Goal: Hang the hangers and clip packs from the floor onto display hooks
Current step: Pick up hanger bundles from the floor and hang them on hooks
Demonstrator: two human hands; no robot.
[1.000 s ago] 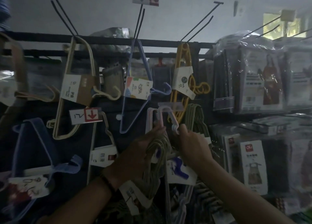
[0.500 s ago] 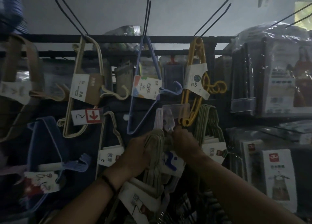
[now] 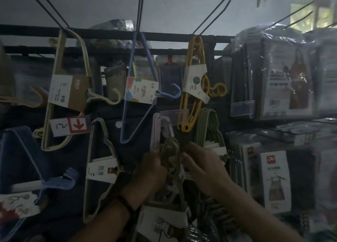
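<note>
A bundle of olive-grey hangers [image 3: 171,150] with a white label hangs in front of the rack's lower middle. My left hand [image 3: 153,170] grips its left side just below the top bend. On its right side my right hand [image 3: 204,165] has its fingers closed at the same bend. A pink hanger pack [image 3: 160,126] hangs right behind and above the bundle, under a clear price-tag holder [image 3: 174,116]. Whether the bundle sits on a hook is hidden by my hands.
Cream hangers [image 3: 60,88], blue hangers [image 3: 138,88] and yellow hangers [image 3: 193,88] hang from upper hooks. Green hangers [image 3: 209,125] hang just right of my hands. Wrapped apron packs [image 3: 286,81] fill the right side. Bare hook prongs [image 3: 213,13] stick out overhead.
Both hands have dropped lower and drawn together on the olive bundle, off the pink pack's top loop. The view has shifted, so the rack sits further right in the picture.
</note>
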